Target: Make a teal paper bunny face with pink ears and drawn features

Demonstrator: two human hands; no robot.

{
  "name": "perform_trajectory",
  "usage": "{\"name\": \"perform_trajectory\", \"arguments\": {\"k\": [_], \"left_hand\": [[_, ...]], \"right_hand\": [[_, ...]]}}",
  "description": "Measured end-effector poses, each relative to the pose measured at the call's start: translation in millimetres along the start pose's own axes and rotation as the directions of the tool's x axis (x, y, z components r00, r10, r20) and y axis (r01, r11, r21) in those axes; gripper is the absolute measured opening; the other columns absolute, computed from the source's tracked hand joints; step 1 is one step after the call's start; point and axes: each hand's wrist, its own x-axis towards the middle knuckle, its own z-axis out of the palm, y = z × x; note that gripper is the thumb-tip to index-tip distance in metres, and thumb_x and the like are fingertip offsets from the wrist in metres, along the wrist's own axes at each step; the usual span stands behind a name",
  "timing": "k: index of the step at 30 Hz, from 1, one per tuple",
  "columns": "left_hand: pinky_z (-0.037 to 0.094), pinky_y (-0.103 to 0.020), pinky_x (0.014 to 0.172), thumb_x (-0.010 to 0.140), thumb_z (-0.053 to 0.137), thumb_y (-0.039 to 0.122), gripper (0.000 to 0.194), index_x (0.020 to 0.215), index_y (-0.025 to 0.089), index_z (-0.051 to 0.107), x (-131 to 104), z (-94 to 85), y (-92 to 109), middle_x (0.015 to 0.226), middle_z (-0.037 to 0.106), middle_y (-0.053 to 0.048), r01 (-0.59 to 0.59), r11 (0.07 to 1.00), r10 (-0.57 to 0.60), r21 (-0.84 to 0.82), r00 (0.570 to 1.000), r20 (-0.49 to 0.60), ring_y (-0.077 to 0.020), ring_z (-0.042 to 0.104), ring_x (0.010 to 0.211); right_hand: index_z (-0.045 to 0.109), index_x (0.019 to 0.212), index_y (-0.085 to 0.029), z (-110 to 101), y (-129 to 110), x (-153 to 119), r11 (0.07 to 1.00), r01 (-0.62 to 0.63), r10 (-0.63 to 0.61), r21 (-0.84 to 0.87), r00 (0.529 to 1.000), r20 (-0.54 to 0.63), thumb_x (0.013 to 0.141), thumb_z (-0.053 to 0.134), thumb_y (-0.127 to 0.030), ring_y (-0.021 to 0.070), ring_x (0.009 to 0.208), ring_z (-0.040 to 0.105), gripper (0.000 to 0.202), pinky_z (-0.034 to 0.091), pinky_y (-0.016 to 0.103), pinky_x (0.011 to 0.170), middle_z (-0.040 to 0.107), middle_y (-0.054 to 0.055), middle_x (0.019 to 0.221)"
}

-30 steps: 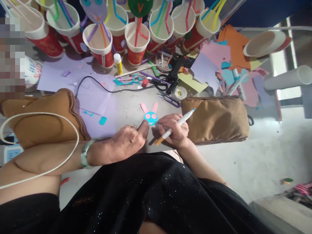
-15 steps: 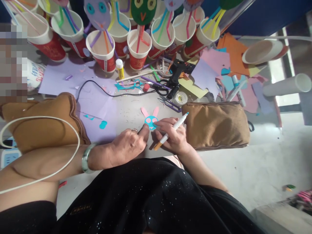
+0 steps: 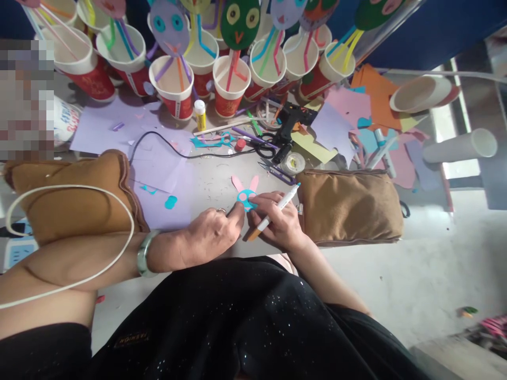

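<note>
A small blue paper bunny face (image 3: 246, 196) with pink ears and pink eye circles lies on the grey table in front of me. My left hand (image 3: 216, 232) is closed, its fingertips pressing at the lower left edge of the face. From the other side, my right hand (image 3: 279, 221) touches the face's right edge with its fingertips. That hand also holds a white marker (image 3: 273, 212) with an orange-brown end, lying slantwise across the fingers. A bracelet (image 3: 146, 254) circles my left wrist.
Brown cushions stand on the left (image 3: 75, 200) and right (image 3: 352, 206). Behind lie scissors (image 3: 269, 150), a glue stick (image 3: 200, 115), a black glue gun (image 3: 291, 124), a tape roll (image 3: 293, 162) and coloured paper (image 3: 332, 129). Red-and-white paper cups (image 3: 232, 84) with straw figures line the back. A white cord loops over my left arm.
The view has shifted slightly. Both hands stay at the bunny face with hardly any movement, and the marker is still in my right hand.
</note>
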Motion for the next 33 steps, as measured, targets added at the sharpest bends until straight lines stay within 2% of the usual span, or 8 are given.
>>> {"name": "perform_trajectory", "arguments": {"k": [8, 14, 24, 30, 33], "left_hand": [[0.048, -0.033, 0.051, 0.097, 0.056, 0.018, 0.035, 0.131, 0.010, 0.062, 1.7, 1.7, 0.5, 0.121, 0.069, -0.014, 0.007, 1.000, -0.007, -0.020, 1.000, 0.004, -0.0160, 0.064, 0.062], [0.049, -0.032, 0.053, 0.098, 0.058, 0.020, 0.034, 0.130, 0.010, 0.063, 2.5, 3.4, -0.4, 0.124, 0.068, -0.016, 0.003, 1.000, -0.003, -0.018, 1.000, 0.002, -0.0157, 0.064, 0.066], [0.046, -0.031, 0.054, 0.100, 0.057, 0.024, 0.035, 0.132, 0.010, 0.060, 1.4, 6.0, -0.6, 0.126, 0.067, -0.018, 0.007, 0.998, -0.005, -0.069, 1.000, 0.023, -0.0152, 0.064, 0.068], [0.047, -0.032, 0.053, 0.103, 0.049, 0.023, 0.034, 0.132, 0.009, 0.058, 2.3, 8.9, -0.1, 0.118, 0.069, -0.014, 0.024, 0.994, -0.024, -0.109, 1.000, 0.006, -0.0171, 0.066, 0.068], [0.050, -0.032, 0.054, 0.102, 0.049, 0.022, 0.036, 0.134, 0.008, 0.058, 2.9, 9.3, -0.5, 0.128, 0.067, -0.018, 0.024, 0.995, -0.026, -0.097, 1.000, -0.015, -0.0174, 0.068, 0.070]], "right_hand": [[0.060, 0.125, -0.024, -0.4, 1.1, -1.5, 1.000, -0.004, 0.003, 0.017, 1.000, 0.012, 0.091, 0.064, -0.015, 0.0232, 0.101, 0.075, 0.035, 0.058, 0.042, 0.089, 0.078, 0.008, 0.108], [0.059, 0.111, -0.024, -1.0, 1.2, -1.6, 1.000, 0.022, -0.022, -0.017, 1.000, -0.011, 0.090, 0.067, -0.015, 0.0226, 0.096, 0.076, 0.024, 0.060, 0.041, 0.085, 0.079, 0.008, 0.106], [0.060, 0.106, -0.024, -2.8, -2.3, 0.2, 1.000, 0.007, -0.007, -0.021, 1.000, -0.013, 0.089, 0.067, -0.014, 0.0239, 0.100, 0.076, 0.021, 0.059, 0.043, 0.087, 0.079, 0.008, 0.112], [0.061, 0.115, -0.022, -3.8, -1.5, 1.2, 0.999, 0.013, -0.012, -0.036, 1.000, 0.021, 0.090, 0.065, -0.012, 0.0245, 0.101, 0.076, 0.027, 0.060, 0.042, 0.085, 0.078, 0.010, 0.111], [0.060, 0.118, -0.021, -3.7, -0.4, 0.4, 0.999, 0.017, -0.016, -0.039, 0.999, 0.028, 0.091, 0.065, -0.012, 0.0255, 0.101, 0.076, 0.029, 0.060, 0.043, 0.085, 0.078, 0.011, 0.110]]}}
